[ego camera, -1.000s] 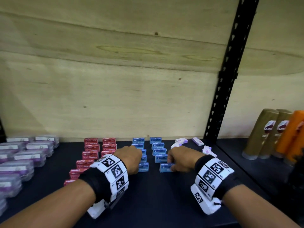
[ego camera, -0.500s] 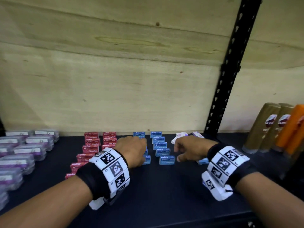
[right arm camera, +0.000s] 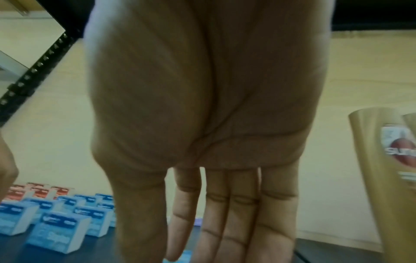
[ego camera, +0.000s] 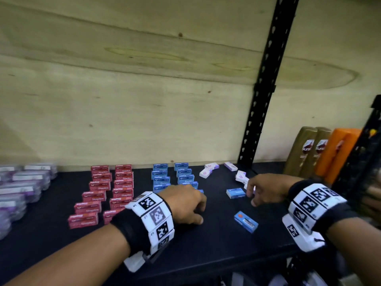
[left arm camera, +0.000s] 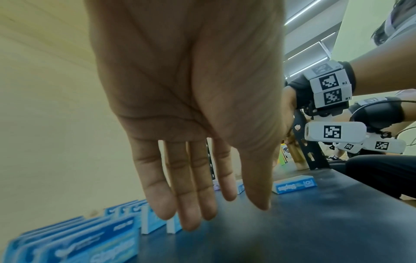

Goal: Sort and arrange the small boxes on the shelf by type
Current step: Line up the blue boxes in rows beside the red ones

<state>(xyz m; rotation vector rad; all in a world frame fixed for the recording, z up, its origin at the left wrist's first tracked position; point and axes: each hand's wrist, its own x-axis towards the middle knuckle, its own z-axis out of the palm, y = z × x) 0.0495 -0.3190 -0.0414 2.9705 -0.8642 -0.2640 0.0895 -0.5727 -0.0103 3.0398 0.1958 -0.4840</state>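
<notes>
On the dark shelf (ego camera: 206,248) stand two columns of red staple boxes (ego camera: 103,195) and two columns of blue staple boxes (ego camera: 165,178). Right of them, two blue boxes lie loose: one (ego camera: 235,193) beside my right hand (ego camera: 252,195), another (ego camera: 246,221) askew nearer the front edge. Small white-and-purple boxes (ego camera: 210,170) lie scattered at the back right. My left hand (ego camera: 198,211) hovers at the front end of the blue columns, fingers straight (left arm camera: 202,213), holding nothing. In the right wrist view my right hand (right arm camera: 225,240) is empty too, fingers extended, with blue boxes (right arm camera: 58,231) to its left.
Clear purple-tinted cases (ego camera: 20,188) fill the shelf's left end. A black perforated upright (ego camera: 261,89) stands at the back right. Beyond it are gold bottles (ego camera: 305,149) and orange bottles (ego camera: 338,153). A plywood wall backs the shelf.
My right hand has left the front of the right blue column and moved right. Two blue boxes now lie loose right of the rows. My left hand stays by the blue columns.
</notes>
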